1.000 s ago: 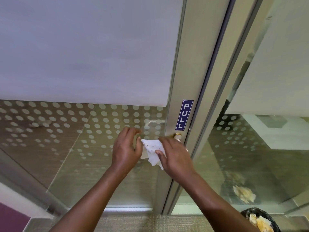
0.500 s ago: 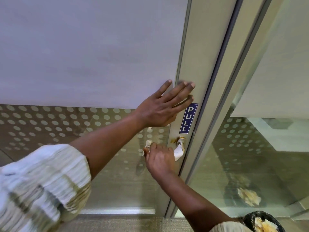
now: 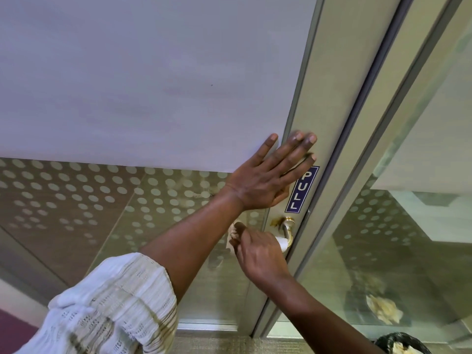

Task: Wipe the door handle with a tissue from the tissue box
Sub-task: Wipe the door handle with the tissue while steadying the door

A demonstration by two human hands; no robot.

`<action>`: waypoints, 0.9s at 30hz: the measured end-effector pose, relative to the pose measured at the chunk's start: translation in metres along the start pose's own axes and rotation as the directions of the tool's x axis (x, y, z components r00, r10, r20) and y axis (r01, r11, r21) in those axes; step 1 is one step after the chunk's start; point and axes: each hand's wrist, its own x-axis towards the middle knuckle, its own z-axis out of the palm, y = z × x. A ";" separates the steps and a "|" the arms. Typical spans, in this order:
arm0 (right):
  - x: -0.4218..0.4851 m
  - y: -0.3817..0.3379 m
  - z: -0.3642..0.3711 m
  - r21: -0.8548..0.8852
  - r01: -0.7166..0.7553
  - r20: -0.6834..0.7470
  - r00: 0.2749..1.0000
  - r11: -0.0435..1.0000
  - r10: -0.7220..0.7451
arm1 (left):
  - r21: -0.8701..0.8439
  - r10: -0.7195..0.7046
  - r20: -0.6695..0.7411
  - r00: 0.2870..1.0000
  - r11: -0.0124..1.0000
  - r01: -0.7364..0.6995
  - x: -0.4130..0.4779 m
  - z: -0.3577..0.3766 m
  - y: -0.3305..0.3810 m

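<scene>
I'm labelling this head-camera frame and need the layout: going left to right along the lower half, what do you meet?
Striped sleeve → right hand closed on the tissue → door handle → crumpled paper behind the glass.

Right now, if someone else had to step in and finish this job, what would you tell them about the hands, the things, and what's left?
Left hand: open, flat against the door frame just above the PULL sign, bracing the door.
Right hand: closed around the tissue, which is wrapped on the door handle.
Done: tissue fetched and on the handle; wiping is under way.
Left: a brownish smear shows on the frame beside the handle's base; finish the handle. The tissue box is out of view.
</scene>
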 end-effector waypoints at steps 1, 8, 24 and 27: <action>0.004 -0.003 -0.001 -0.017 -0.039 0.013 0.999 0.999 0.040 | 0.001 -0.001 -0.003 1.000 1.000 0.001 0.000 0.001 0.000; 0.035 -0.024 0.008 0.027 -0.283 0.192 0.943 0.959 0.273 | 0.009 0.000 0.001 1.000 1.000 0.000 0.000 -0.001 -0.001; 0.012 0.008 -0.015 -0.137 -0.163 0.153 0.971 0.977 0.183 | 0.008 0.000 -0.009 1.000 1.000 0.000 0.000 -0.005 -0.001; 0.021 0.004 -0.015 -0.116 -0.265 0.319 0.903 0.957 0.289 | 0.012 0.001 -0.012 1.000 1.000 -0.001 0.000 -0.005 -0.001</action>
